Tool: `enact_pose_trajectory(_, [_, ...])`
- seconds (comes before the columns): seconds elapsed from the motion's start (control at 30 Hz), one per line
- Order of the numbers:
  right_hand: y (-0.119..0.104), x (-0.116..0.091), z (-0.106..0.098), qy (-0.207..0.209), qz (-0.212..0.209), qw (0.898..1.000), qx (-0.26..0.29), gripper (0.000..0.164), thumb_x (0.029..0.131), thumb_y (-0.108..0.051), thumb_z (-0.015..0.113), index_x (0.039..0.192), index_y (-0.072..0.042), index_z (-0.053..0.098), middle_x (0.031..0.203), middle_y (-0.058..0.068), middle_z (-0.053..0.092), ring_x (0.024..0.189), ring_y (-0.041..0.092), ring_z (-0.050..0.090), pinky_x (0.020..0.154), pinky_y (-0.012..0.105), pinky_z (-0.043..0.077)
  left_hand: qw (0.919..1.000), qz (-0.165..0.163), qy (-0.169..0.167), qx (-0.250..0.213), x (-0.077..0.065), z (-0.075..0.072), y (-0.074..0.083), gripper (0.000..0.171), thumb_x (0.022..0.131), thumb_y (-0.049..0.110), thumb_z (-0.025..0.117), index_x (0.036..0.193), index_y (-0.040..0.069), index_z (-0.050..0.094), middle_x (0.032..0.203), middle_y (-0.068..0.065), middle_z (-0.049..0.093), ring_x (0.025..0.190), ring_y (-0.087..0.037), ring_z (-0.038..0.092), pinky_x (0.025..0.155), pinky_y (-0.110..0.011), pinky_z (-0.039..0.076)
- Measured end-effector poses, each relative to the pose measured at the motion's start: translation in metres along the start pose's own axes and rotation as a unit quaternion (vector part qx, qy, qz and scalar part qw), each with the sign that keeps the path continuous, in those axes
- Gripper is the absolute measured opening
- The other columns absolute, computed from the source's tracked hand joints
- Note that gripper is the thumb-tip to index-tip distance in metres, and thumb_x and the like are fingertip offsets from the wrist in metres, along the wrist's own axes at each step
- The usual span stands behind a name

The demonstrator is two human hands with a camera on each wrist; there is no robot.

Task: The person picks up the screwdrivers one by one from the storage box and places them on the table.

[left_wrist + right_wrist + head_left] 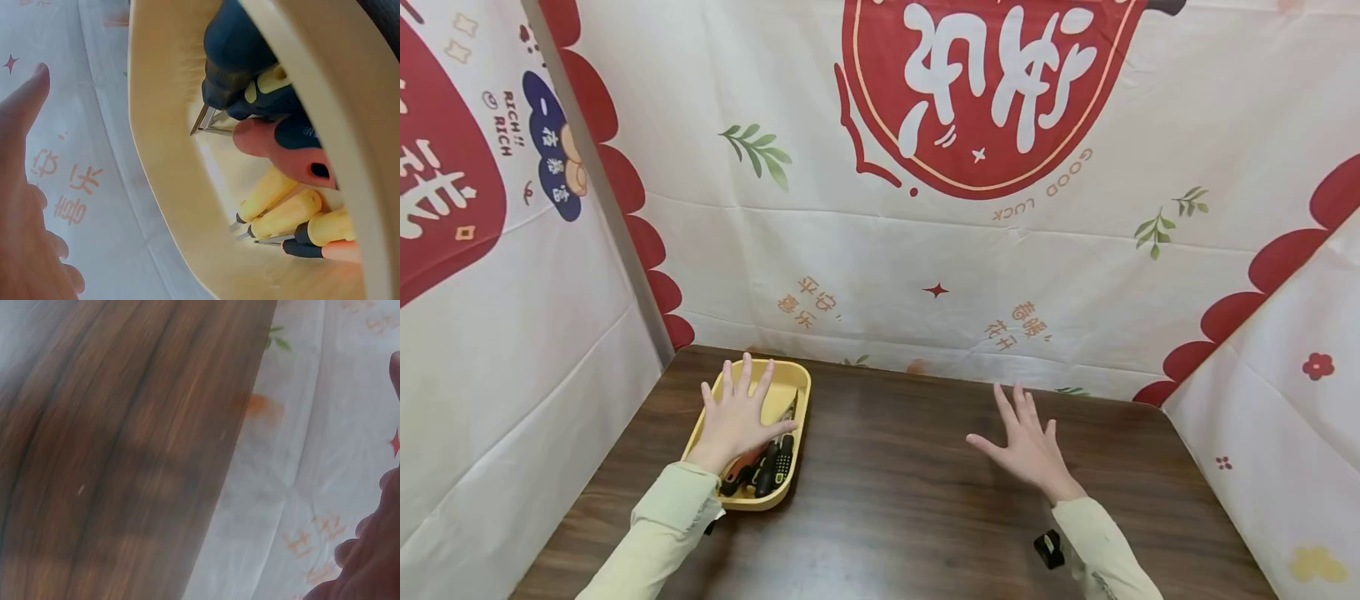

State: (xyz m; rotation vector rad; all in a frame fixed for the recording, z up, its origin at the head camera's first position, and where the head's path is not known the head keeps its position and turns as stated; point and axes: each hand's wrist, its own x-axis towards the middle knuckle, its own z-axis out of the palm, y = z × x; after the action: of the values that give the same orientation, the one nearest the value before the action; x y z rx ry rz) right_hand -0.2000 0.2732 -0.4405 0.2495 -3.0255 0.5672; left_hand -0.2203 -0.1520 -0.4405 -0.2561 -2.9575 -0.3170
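My left hand (737,423), fingers spread, is held over a yellow tray (802,379) and holds nothing. Inside the tray, the left wrist view shows screwdrivers with yellow handles (284,212), a red-and-dark tool handle (287,150), a thick dark handle (237,44) and a slim orange-and-black screwdriver (322,251). In the head view, black tool handles (767,468) lie at the tray's near end, and the left hand covers part of the contents. My right hand (1026,446) is spread above the right half of the brown table (895,500), with nothing in it.
Printed white cloth (880,258) stands along the table's back edge, with more cloth at the left (550,350) and right (1285,400) sides. A black wrist device (1048,550) sits beside the right sleeve (1101,542).
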Motion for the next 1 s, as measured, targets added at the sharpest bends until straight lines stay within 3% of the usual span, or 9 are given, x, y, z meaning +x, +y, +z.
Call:
enact_pose_trajectory(0.27, [-0.040,0.013,0.010,0.013,-0.030,0.999,0.017,0.091,0.078,-0.065,0.051,0.146,-0.025,0.005,0.151,0.017,0.002,0.132,0.040,0.020,0.095,0.069,0.014,0.9999,-0.010,-0.004,-0.010,-0.002,-0.005,-0.015,0.102,0.070,0.076,0.048,0.146,0.015,0.017,0.148,-0.023,0.007,0.134,-0.045,0.002,0.095,-0.071,0.005])
enact_pose_trajectory(0.7, [-0.097,0.032,0.038,-0.015,-0.084,0.996,0.019,0.091,0.075,-0.071,0.048,0.146,-0.028,0.011,0.152,0.009,0.003,0.137,0.030,0.014,0.100,0.064,0.015,0.9989,-0.042,0.001,-0.019,-0.017,-0.009,-0.049,0.104,0.069,0.079,0.044,0.147,0.018,0.009,0.149,-0.024,0.004,0.133,-0.048,0.000,0.094,-0.071,0.002])
enact_pose_trajectory(1.0, [-0.128,0.043,0.048,-0.042,-0.111,0.993,0.021,0.089,0.076,-0.067,0.051,0.146,-0.028,0.010,0.152,0.006,0.002,0.138,0.025,0.009,0.101,0.062,0.015,0.9977,-0.064,0.002,-0.021,-0.031,-0.011,-0.065,0.102,0.072,0.071,0.052,0.146,0.016,0.011,0.148,-0.025,0.006,0.132,-0.048,0.001,0.093,-0.072,0.004])
